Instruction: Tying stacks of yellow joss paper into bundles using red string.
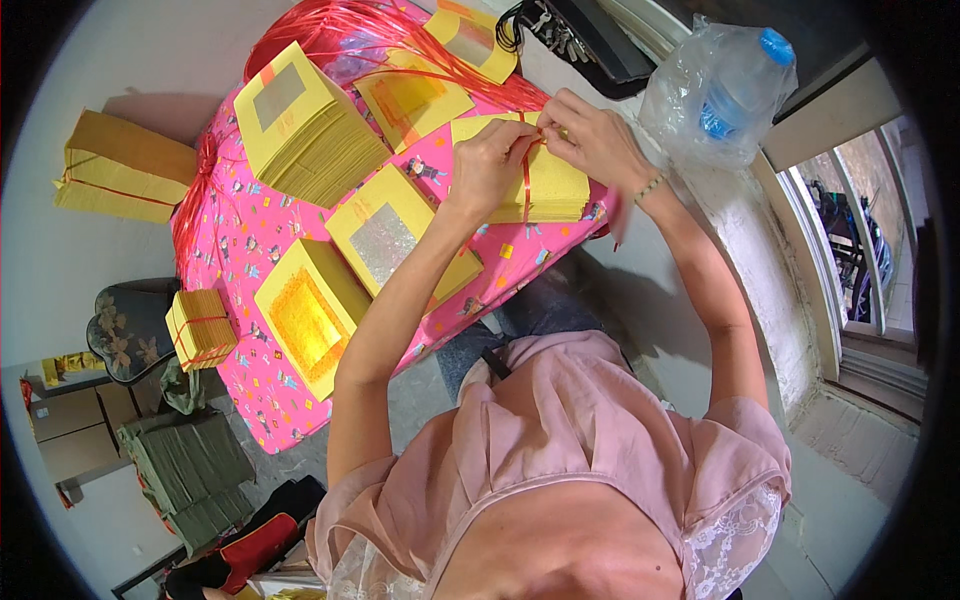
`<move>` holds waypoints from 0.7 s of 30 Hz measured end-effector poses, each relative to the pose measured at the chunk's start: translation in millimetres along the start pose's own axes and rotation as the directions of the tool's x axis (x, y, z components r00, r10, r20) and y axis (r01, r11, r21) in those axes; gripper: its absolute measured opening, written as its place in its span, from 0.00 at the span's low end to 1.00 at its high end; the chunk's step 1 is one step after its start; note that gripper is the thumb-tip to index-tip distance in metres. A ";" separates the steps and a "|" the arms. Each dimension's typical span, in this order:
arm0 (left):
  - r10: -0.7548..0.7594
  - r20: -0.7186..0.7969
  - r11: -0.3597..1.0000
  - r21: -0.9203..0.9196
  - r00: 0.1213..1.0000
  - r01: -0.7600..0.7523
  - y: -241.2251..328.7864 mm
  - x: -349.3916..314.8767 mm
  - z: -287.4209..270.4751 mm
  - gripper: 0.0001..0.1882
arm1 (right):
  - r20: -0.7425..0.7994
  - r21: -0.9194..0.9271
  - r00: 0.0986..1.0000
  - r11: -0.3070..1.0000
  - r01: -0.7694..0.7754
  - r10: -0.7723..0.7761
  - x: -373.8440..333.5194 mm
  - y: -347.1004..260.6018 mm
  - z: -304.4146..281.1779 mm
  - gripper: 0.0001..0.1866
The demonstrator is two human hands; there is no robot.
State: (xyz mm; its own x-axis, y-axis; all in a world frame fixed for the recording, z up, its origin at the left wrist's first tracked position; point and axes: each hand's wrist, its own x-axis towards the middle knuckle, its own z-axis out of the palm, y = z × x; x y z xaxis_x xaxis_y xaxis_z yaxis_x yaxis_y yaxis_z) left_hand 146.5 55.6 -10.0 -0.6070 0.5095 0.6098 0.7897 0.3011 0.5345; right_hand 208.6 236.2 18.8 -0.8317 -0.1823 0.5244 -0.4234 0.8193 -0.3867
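A thick stack of yellow paper (560, 190) lies near the right edge of the pink tablecloth. A thin red string (527, 180) runs round it. My left hand (487, 165) and my right hand (585, 135) meet over the top of this stack, fingertips pinched together on the red string. The exact knot or loop between the fingers is too small to make out. Just left of my left forearm lies another yellow stack with a silver square (385, 240). A loose bundle of red strings (440, 50) spreads over the far part of the table, close beyond my hands.
A tall yellow paper stack (310, 130) and one with a gold square (310, 315) stand on the pink tablecloth (250, 400). A tied bundle (203, 328) sits at the left edge. On the right ledge are a bagged plastic bottle (725, 95) and a black case (600, 40).
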 end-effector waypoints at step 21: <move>-0.214 0.035 0.970 -0.109 0.976 0.217 -5.7 -8.1 -17.8 0.05 | -0.023 0.107 0.977 0.972 -0.208 0.212 -17.7 16.3 9.6 0.08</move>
State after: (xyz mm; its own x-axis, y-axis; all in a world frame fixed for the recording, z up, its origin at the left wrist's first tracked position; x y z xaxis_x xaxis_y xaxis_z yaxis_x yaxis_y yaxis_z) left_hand 145.4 35.4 -7.6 -0.7585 0.4614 0.4601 0.6248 0.3147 0.7145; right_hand 212.9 247.5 -4.1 -0.8941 0.0082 0.4479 -0.2767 0.7762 -0.5665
